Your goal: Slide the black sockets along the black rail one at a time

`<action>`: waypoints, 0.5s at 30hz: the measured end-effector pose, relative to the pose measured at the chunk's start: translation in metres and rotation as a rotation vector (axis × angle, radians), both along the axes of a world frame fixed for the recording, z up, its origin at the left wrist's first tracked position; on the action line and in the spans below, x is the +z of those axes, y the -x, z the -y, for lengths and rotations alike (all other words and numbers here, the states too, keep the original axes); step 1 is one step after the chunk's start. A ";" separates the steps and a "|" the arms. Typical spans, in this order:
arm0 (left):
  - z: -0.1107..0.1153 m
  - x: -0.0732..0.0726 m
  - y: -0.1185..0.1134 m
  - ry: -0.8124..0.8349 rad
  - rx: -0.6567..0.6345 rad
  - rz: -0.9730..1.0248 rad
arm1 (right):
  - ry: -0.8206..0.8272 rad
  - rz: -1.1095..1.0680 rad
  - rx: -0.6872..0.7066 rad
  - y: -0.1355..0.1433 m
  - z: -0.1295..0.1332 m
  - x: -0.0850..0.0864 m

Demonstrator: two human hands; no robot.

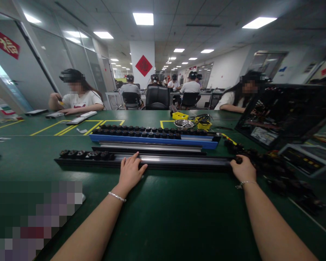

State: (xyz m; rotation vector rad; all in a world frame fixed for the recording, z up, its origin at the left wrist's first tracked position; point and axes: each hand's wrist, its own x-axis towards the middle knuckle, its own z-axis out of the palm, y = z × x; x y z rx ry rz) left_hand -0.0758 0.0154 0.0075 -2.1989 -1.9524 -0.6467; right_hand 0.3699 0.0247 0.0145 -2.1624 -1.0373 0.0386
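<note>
Right hand (pixel 244 168) pinching a small black part (pixel 238 159) at the right end of the long black rail (pixel 184 162), left hand (pixel 130 171) laid loosely across its middle, blue rail (pixel 152 140) beyond it, open metal case (pixel 282 116) off its right end.

From here it looks like an electronics workroom set up inside an open office. A long green-topped workbench (pixel 163 217) marked with yellow tape lines runs across the near side, with an opened computer case (pixel 285 112) at its right end and yellow parts trays (pixel 180 116) on it. Farther back, people sit in black office chairs (pixel 157 97) along more desks, under a panelled ceiling with square lights (pixel 143 19). Glass partitions (pixel 63 58) line the left, and a red diamond sign (pixel 143 65) hangs on a white pillar (pixel 134 49).
</note>
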 end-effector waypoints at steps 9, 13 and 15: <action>-0.001 0.000 0.000 0.001 0.001 0.006 | 0.008 0.030 -0.011 -0.011 -0.002 -0.002; 0.000 0.000 0.000 0.000 0.001 0.006 | 0.015 0.038 -0.005 -0.010 -0.002 -0.002; 0.000 0.000 0.000 0.000 0.000 0.002 | 0.027 0.050 0.001 -0.010 -0.002 0.000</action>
